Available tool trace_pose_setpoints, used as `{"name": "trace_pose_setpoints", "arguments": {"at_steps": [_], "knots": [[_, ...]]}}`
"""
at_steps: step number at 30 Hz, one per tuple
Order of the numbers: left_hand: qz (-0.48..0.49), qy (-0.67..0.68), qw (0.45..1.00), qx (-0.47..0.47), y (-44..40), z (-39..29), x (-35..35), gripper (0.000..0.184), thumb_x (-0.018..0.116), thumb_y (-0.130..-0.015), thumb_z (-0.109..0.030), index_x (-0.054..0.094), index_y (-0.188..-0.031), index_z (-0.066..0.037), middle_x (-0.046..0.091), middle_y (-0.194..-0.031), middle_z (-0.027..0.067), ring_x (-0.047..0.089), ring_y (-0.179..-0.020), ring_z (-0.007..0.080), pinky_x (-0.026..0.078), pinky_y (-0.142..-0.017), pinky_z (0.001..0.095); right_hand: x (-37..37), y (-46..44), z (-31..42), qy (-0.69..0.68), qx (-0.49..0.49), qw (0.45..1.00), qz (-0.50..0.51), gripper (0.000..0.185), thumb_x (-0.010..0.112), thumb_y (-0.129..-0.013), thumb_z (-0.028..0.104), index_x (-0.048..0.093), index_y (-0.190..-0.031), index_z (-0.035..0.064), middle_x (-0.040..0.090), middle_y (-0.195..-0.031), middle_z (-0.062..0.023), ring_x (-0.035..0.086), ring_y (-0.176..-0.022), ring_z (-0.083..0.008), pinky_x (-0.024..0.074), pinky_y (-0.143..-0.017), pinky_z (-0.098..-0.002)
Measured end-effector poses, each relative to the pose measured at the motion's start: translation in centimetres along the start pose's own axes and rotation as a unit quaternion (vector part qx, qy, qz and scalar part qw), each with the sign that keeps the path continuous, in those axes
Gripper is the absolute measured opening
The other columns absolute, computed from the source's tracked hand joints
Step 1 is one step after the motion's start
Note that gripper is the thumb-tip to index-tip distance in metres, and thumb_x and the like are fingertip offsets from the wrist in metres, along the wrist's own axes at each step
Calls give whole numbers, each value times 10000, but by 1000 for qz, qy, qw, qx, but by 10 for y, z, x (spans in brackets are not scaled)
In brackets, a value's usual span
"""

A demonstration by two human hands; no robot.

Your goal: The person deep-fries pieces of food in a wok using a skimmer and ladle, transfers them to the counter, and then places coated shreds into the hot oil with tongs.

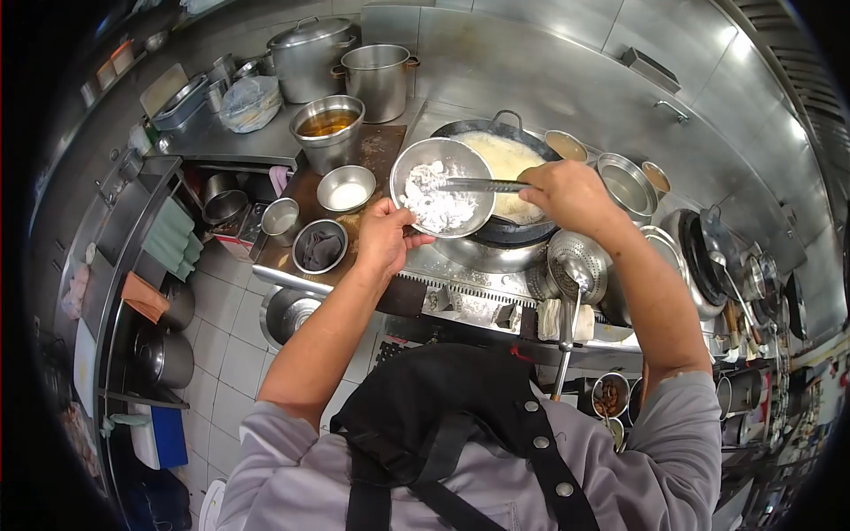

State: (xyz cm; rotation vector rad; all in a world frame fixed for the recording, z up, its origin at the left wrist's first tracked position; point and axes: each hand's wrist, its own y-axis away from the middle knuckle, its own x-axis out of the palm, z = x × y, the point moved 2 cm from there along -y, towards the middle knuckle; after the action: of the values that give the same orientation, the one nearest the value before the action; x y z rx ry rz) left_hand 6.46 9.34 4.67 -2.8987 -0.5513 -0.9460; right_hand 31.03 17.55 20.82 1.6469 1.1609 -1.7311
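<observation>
My left hand [386, 237] grips the rim of a metal bowl [482, 205], thumb over the edge and fingers underneath. White powdery pieces [436, 196] lie in the bowl; what is under the powder I cannot make out. In my right hand [567, 195] is a pair of metal tongs [482, 185], its tips reaching into the bowl among the powdered pieces. Behind and to the right of the bowl is a wok [452, 128] with pale, foamy liquid [509, 159], partly hidden by the bowl and my right hand.
Left of the wok stand a pot of amber liquid [328, 121], a bowl with white contents [346, 188] and a bowl of dark cloth-like material [319, 247]. A perforated strainer [567, 251] and a ladle [577, 273] rest at the right. Large pots [375, 84] stand behind.
</observation>
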Motion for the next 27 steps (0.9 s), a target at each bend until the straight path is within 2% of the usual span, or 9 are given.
{"name": "trace_pose_setpoints", "arguments": {"at_steps": [1,4,6,8,12,15,21,24,27], "knots": [[-2,6,1000,-2,0,0,0,107,537,-863,57,491,-857,-40,663,-973,165,700,-804,260,649,-615,399,-8,3,-2,-42,47,998,-6,227,666,-881,297,721,-977,99,689,-841,-164,665,-824,-368,519,-737,-475],[-15,7,1000,-7,-4,2,-1,106,536,-866,55,489,-861,-40,659,-959,161,700,-801,264,648,-619,405,-31,12,-12,-65,64,992,-87,219,708,-857,213,732,-1014,62,693,-853,-180,672,-787,-360,522,-711,-426],[-26,3,1000,-8,-5,4,-2,105,535,-867,53,489,-863,-41,657,-954,160,699,-801,267,648,-621,409,-36,14,-20,-62,61,991,-97,227,709,-853,196,733,-1032,57,698,-871,-189,675,-790,-365,527,-723,-421],[-16,6,1000,-4,-7,6,-3,106,536,-872,47,485,-865,-46,655,-972,164,699,-807,270,648,-626,411,-41,14,-30,-46,78,988,-123,237,683,-869,272,746,-1025,105,710,-893,-167,674,-848,-372,532,-766,-445],[-35,3,999,5,-6,10,-11,90,533,-873,45,501,-908,-31,650,-1007,167,698,-821,274,648,-628,407,-59,9,-63,-12,153,977,-149,249,677,-876,285,743,-1044,113,717,-934,-164,678,-885,-365,533,-795,-441],[-61,6,998,-1,-2,13,-21,154,518,-879,44,526,-1028,5,636,-1044,168,691,-864,286,649,-639,407,-46,-4,-101,38,200,961,-187,260,648,-897,321,735,-1011,104,719,-915,-158,682,-918,-365,535,-817,-455],[-74,4,997,1,9,8,-27,118,518,-888,34,529,-1002,4,642,-1029,168,686,-824,273,649,-628,396,34,-18,-157,85,302,947,-73,303,604,-919,357,710,-996,83,717,-956,-180,678,-952,-377,533,-842,-473],[-81,3,997,11,13,3,-29,109,516,-888,31,544,-990,5,655,-995,164,690,-799,267,648,-614,386,42,-8,-160,67,350,930,-92,314,598,-924,355,702,-1013,72,713,-965,-198,680,-953,-378,532,-846,-475],[-78,1,997,14,16,0,-32,132,515,-883,35,555,-1005,4,663,-1003,160,695,-813,268,647,-612,383,14,-6,-143,51,326,936,-122,327,617,-913,359,709,-1045,73,711,-962,-203,683,-951,-375,532,-847,-470]]}}
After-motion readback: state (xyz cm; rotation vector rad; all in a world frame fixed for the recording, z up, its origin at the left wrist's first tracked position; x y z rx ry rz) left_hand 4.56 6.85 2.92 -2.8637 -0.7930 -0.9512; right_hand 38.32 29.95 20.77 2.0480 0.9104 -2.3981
